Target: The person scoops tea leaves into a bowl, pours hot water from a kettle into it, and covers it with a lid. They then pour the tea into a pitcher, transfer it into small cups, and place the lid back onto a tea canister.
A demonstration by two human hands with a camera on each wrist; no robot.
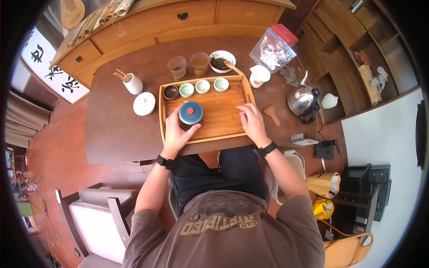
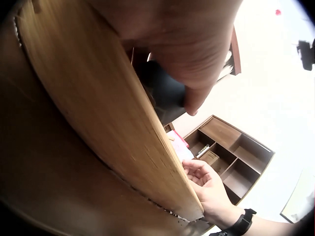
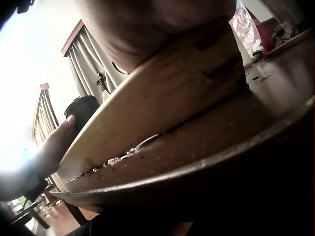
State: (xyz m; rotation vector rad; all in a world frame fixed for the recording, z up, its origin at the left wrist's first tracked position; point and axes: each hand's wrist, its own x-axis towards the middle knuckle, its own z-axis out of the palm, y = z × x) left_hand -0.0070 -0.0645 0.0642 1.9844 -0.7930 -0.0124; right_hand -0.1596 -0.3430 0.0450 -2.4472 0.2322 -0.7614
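A round blue canister (image 1: 191,112) with a red centre on its lid is at the left part of the wooden tray (image 1: 219,134). The left hand (image 1: 176,131) grips it, thumb on the near side; the left wrist view shows the thumb against the dark canister (image 2: 167,93). Over the tray's right side is the right hand (image 1: 252,123), fingers loosely bent and holding nothing. Along the tray's far side stand a dark brown cup (image 1: 170,92) and several pale green cups (image 1: 202,86).
Beyond the tray are two glasses (image 1: 199,64), a bowl of dark leaves (image 1: 222,61) and a white cup (image 1: 259,76). A kettle (image 1: 303,102) and wooden scoop (image 1: 271,115) lie right; a white lidded pot (image 1: 144,104) and holder (image 1: 133,84) stand left.
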